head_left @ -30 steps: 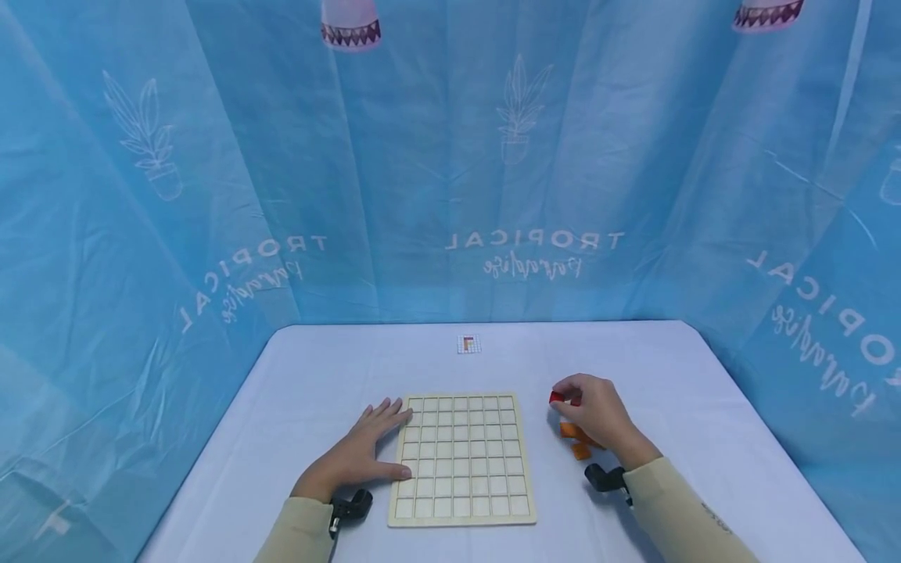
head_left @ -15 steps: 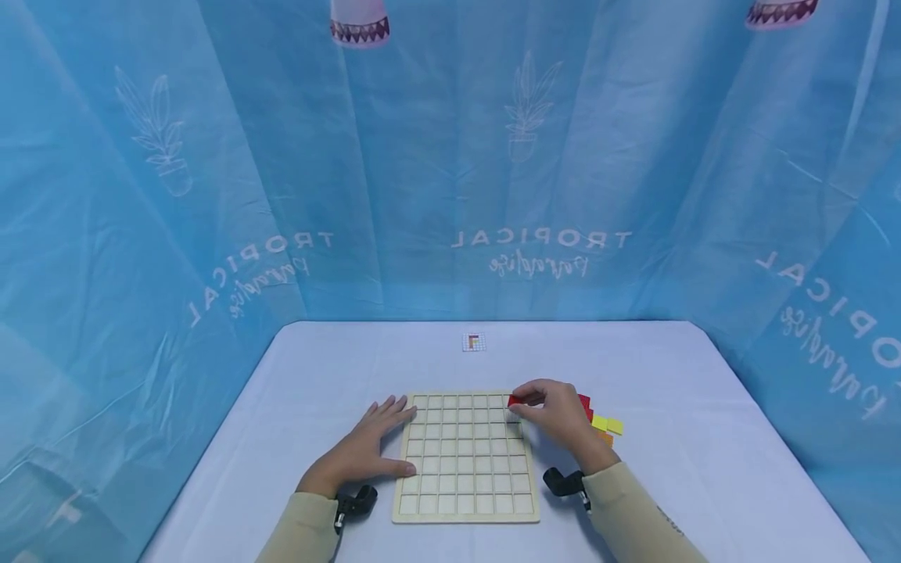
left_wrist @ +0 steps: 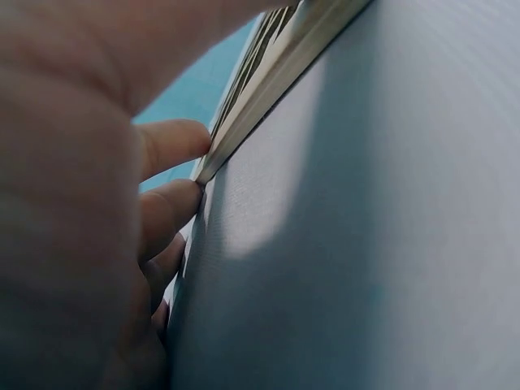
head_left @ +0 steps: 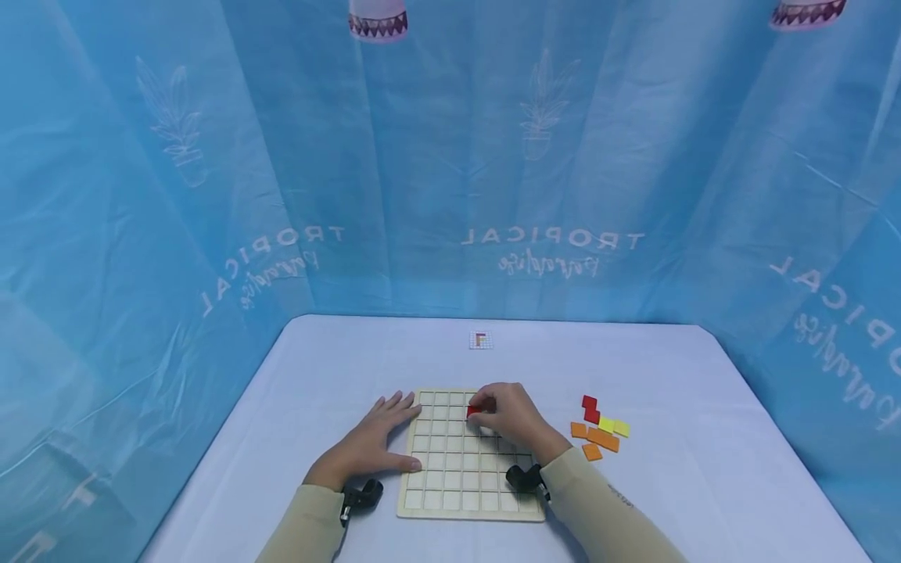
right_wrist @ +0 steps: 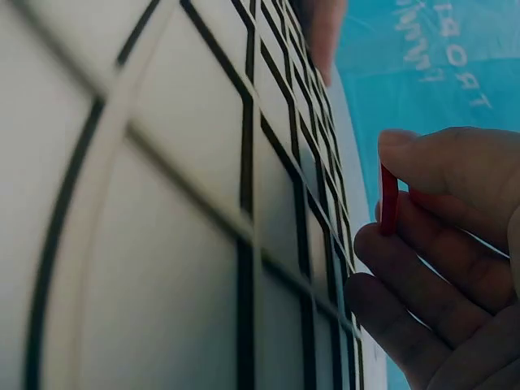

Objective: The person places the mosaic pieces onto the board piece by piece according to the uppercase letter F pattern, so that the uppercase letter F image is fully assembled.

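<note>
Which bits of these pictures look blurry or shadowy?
Head view: lit fairly evenly, with soft darker folds on the blue curtain; left wrist view: the near part of the left hand is dim and blurred, and a broad shadow crosses the white table; right wrist view: the grid board has its nearest squares out of focus, while the red tile looks crisper.
</note>
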`<state>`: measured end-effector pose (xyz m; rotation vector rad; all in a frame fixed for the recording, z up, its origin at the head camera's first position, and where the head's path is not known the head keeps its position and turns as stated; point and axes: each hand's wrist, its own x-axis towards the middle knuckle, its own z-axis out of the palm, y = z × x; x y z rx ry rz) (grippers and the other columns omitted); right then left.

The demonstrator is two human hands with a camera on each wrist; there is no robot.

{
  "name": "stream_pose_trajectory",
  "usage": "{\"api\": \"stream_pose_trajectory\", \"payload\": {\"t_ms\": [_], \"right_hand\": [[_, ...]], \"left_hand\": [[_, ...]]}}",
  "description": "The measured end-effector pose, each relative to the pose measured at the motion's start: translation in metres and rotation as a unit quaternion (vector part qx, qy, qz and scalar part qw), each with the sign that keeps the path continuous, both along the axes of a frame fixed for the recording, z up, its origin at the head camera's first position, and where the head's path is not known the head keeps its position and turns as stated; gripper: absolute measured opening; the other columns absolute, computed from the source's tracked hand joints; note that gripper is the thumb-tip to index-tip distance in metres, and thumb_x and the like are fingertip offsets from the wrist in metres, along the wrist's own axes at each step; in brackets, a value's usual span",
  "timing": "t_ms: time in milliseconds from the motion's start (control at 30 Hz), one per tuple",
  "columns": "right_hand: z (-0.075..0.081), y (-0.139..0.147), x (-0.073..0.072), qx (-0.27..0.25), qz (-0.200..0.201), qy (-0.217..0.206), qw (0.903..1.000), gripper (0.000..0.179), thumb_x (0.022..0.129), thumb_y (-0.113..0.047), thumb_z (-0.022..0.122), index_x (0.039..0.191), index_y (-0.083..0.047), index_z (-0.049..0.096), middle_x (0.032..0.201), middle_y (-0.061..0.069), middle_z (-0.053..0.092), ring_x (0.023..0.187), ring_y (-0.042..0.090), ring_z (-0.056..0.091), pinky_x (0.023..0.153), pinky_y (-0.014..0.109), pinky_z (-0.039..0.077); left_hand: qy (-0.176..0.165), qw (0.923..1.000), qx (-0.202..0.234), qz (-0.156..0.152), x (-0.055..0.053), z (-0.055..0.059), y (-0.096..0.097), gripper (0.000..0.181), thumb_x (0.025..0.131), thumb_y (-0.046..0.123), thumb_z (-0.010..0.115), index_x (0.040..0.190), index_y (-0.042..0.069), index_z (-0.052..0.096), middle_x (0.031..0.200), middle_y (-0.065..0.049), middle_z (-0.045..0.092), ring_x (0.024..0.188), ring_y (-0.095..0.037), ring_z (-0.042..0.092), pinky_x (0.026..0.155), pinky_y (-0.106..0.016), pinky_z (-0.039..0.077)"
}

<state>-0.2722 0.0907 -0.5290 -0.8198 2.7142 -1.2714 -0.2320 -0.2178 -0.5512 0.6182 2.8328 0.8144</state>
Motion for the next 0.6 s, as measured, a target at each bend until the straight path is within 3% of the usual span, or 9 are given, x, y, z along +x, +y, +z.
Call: {"api": "stream_pose_trajectory", "payload": {"t_ms": [333,600], "right_hand": [[-0.001,-0.025,-0.007,0.038,0.011,0.01,0.9992,0.011,0.094,-0.018,0.083,0.104,-0.015,0.081,0.093,-0.016,0.07,0.089,0.004,0.066,0.085,0.032,0.059],[-0.007,-0.036,-0.011,0.048,0.01,0.013,0.9987,0.008,0.093,-0.016,0.084,0.101,-0.015,0.082,0.093,-0.013,0.07,0.084,0.004,0.064,0.079,0.031,0.058]], "left_hand": [[0.001,1.0,-0.001,-0.008,0.001,-0.002,-0.001,0.111,0.073,0.079,0.08,0.162,0.021,0.046,0.172,0.0,0.025,0.159,-0.028,0.011,0.126,-0.055,0.009],[0.001,1.0,-0.008,0.0,0.001,-0.002,-0.001,0.112,0.072,0.081,0.078,0.162,0.023,0.046,0.172,0.002,0.026,0.159,-0.029,0.011,0.125,-0.058,0.012]]}}
